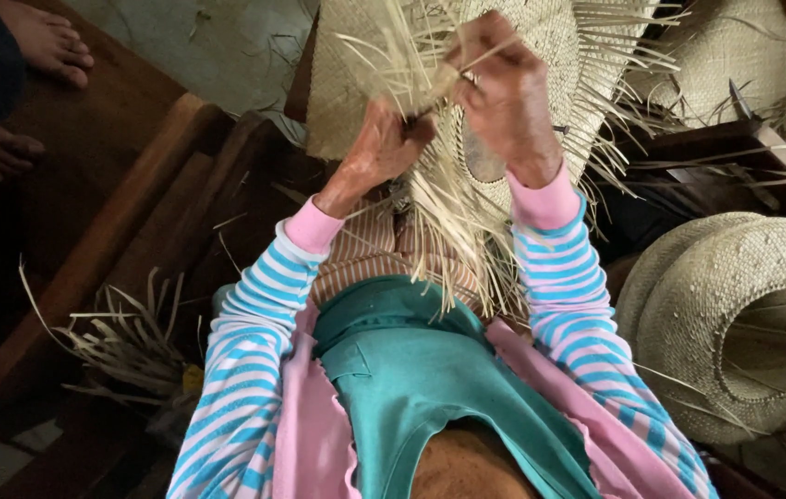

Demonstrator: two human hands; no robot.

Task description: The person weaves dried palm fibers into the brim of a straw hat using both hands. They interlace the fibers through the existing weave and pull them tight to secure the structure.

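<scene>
Left hand (384,143): I see its fingers pinched shut on straw strands (444,222) at the weave's edge.
Right hand (504,92): fingers curled tight around strands just above the left.
Weave (356,55): unfinished hat over my lap, loose strands hanging below both hands.
Side: finished hat (698,305) at right.

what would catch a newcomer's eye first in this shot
At top centre, the left hand and the right hand pinch pale straw strands at the ragged edge of a half-woven straw hat, with loose ends fanning out all round. Next come the blue-and-white striped sleeves with pink cuffs, running down to the lower edge. At the right lies a finished straw hat, its hollow crown facing up.
</scene>
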